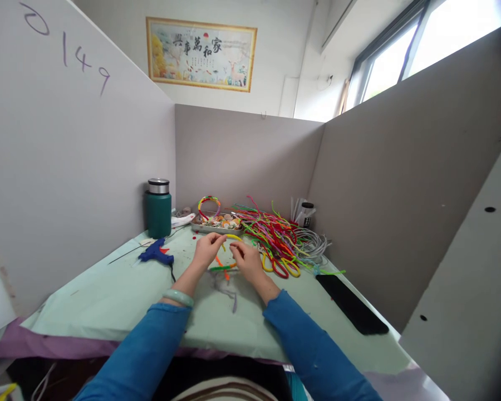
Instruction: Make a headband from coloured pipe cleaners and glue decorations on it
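Note:
My left hand (209, 249) pinches a yellow pipe cleaner (234, 237), whose short end pokes down below the fingertips. The fingers of my right hand (246, 259) are closed just across from it, at the right side of the same curved piece; what lies between these fingertips is hidden. Below and between the hands show a green pipe cleaner section (220, 268) and an orange one (226, 274), seemingly part of one hoop with the yellow. Thin grey strands (229, 292) lie on the table under them.
A blue glue gun (156, 252) lies left, before a green bottle (158, 214). A metal tray (199, 227) of small pieces and a multicoloured ring (209, 208) stand behind my hands. Right are heaped pipe cleaners (275, 234), grey wire coils (315, 245) and a black strip (350, 303).

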{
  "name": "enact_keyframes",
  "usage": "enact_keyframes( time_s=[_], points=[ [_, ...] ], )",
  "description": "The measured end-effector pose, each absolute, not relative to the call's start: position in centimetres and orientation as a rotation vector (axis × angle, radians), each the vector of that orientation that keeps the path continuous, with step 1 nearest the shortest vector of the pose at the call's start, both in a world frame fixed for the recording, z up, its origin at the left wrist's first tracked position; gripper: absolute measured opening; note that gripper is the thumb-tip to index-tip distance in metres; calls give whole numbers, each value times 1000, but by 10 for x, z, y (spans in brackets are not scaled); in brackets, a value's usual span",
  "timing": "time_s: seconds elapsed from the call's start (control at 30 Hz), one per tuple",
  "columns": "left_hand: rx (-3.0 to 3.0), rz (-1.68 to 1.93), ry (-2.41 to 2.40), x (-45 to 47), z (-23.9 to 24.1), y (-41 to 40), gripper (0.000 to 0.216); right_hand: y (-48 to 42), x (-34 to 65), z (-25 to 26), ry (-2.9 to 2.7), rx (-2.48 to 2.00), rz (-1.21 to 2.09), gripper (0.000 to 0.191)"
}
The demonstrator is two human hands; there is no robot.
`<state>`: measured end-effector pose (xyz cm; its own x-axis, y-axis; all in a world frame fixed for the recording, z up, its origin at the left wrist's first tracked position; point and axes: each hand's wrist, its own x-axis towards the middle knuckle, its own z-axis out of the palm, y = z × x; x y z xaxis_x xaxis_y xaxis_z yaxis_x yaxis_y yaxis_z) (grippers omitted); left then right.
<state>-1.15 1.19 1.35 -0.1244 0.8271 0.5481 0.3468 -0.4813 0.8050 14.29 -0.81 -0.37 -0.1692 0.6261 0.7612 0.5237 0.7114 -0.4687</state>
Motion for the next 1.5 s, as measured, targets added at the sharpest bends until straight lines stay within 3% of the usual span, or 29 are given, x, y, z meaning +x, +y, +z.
enact_keyframes(
  time_s=[0.4,0.8,1.1,1.5],
  points=[
    [1334,1313,791,-12,20,2,35,-10,139,-7,-1928,-963,-91,24],
    [1854,1553,1134,-12,16,11,30,-22,145,7,-1857,-877,-181,25],
    [2415,1415,1047,-9,17,1,25,-10,151,14,-1559,-813,191,23],
    [2308,1365,1061,-4,20,-9,28,12,155,0,-1469,-988,914,26]
  ],
)
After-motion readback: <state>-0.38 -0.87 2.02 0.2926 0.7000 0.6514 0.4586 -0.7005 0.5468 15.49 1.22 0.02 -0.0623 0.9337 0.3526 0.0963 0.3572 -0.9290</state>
